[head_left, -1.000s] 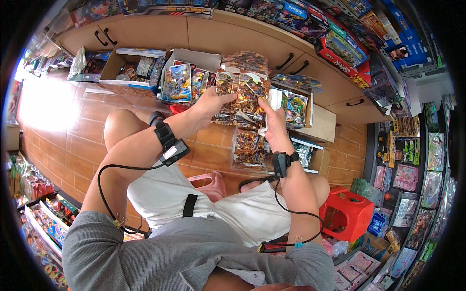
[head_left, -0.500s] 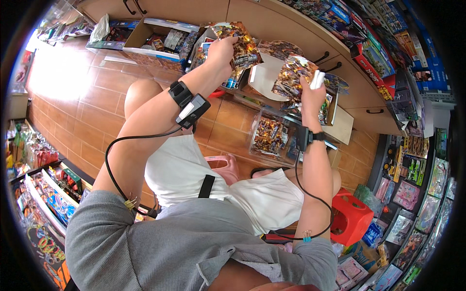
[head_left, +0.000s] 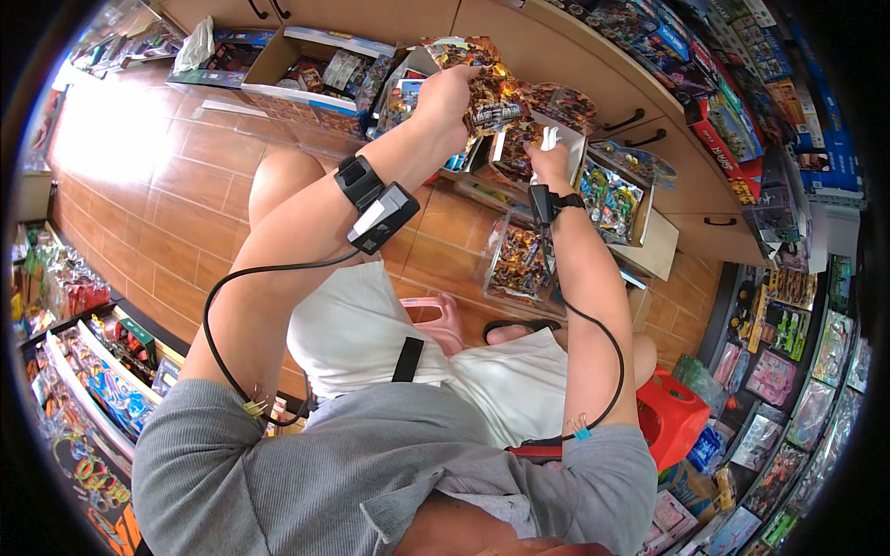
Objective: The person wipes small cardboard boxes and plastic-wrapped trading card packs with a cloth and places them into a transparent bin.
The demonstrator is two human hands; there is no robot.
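My left hand (head_left: 445, 100) is closed on the edge of a glossy printed packet (head_left: 494, 88) in orange and brown, held up in front of the cabinets. To its right, my right hand (head_left: 553, 169) is closed on a similar packet (head_left: 510, 154), its thumb on top. A small white thing (head_left: 549, 138) sticks out by the right fingers; I cannot make out what it is. Both packets are over an open display box (head_left: 575, 141) with white inner walls, partly hidden by my right hand. Below, a clear plastic bin (head_left: 485, 264) holds many similar packets (head_left: 521, 255).
A display box of green and blue packets (head_left: 610, 202) stands right of my right hand. Another open carton (head_left: 264, 65) sits at the left along the cabinets (head_left: 389, 18). A pink stool (head_left: 445, 320), a red plastic stool (head_left: 669, 417) and stocked shelves (head_left: 788, 371) surround me.
My right hand has moved left and come close to the left-hand packet, over the white-walled box. The box of green and blue packets is now uncovered. My left hand still holds its packet.
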